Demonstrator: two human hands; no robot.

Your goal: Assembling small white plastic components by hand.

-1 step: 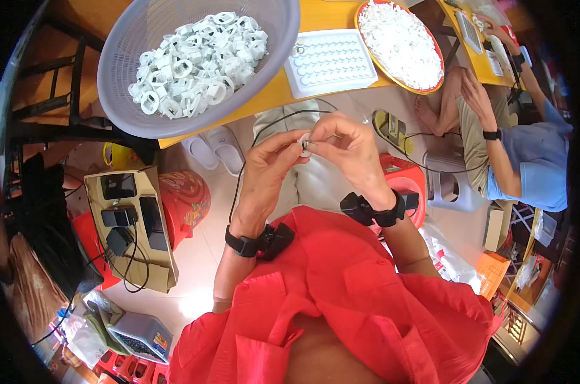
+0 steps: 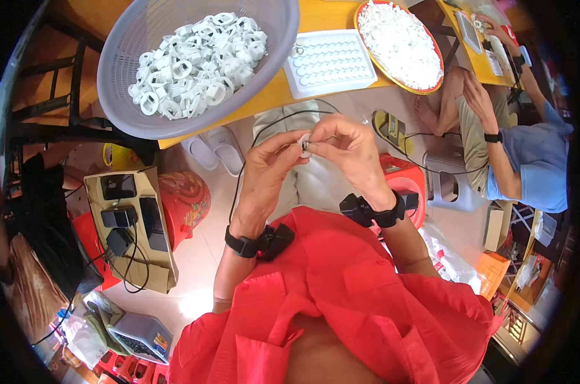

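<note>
A small white part with a dark centre [image 2: 304, 146] is held in the air in front of the red shirt [image 2: 334, 269], below the table edge, pinched between the fingertips of both hands. By the left hand [image 2: 264, 163] it is gripped from the side, with thumb and fingers drawn narrow; by the right hand [image 2: 349, 153] it is gripped from the opposite side, with thumb and forefinger closed on it. The finer shape of the part is largely hidden by the fingers. Black straps with dark blocks are worn on both wrists. Beyond the hands, on the yellow table [image 2: 278, 88], a white tray [image 2: 341, 90] marked with rows of rounded shapes is flanked by 2 containers: on the left a large grey basket [image 2: 115, 73], in which white ring-shaped pieces [image 2: 200, 64] are heaped, and on the right a round red-rimmed tray [image 2: 441, 72], by which a pile of small white pieces [image 2: 399, 41] is held. Farther left, black devices are laid in an open cardboard box [image 2: 99, 198]; at the right, a co-worker in a blue shirt [image 2: 527, 157] is seated near another table
</note>
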